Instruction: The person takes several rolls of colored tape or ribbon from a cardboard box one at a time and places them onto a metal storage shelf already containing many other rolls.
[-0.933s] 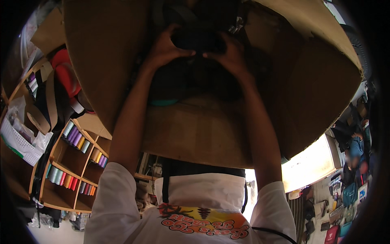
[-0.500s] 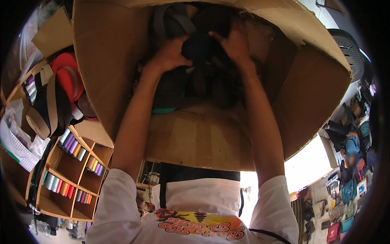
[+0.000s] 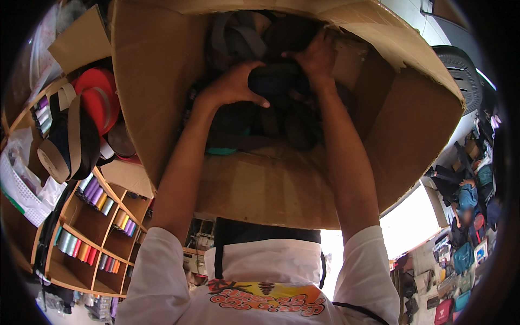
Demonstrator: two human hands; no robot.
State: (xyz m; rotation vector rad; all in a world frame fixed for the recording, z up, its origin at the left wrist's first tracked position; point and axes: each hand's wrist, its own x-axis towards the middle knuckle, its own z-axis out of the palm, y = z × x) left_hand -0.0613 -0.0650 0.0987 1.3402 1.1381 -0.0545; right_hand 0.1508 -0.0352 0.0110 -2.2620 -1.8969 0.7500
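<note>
1. My left hand [image 3: 234, 86] and right hand [image 3: 316, 58] were both deep inside the large open brown cardboard box [image 3: 162, 81], each curled around the same dark, rounded bundle of cloth-like material [image 3: 276, 78]
2. The bundle lay directly between the two hands, its long axis running roughly left to right from one palm to the other; the left hand gripped its near-left end from below, the right hand held its far-right end from above
3. Both hands touched it, so neither was nearer; my fingers were closed on it rather than spread flat
4. It sat on top of a heap of other dark pieces in the box; I could not count these, as they merged in the shadow, with one teal edge [image 3: 222, 151] showing at the near side
5. I counted one box, one bundle in hand and two hands on it
6. To my left stood a wooden shelf unit [image 3: 81, 238] with several rows of coloured thread spools, far too many to count exactly, and above it one red hat-like shape [image 3: 100, 100] and a few rolls of tan and dark webbing [image 3: 65, 149]
</note>
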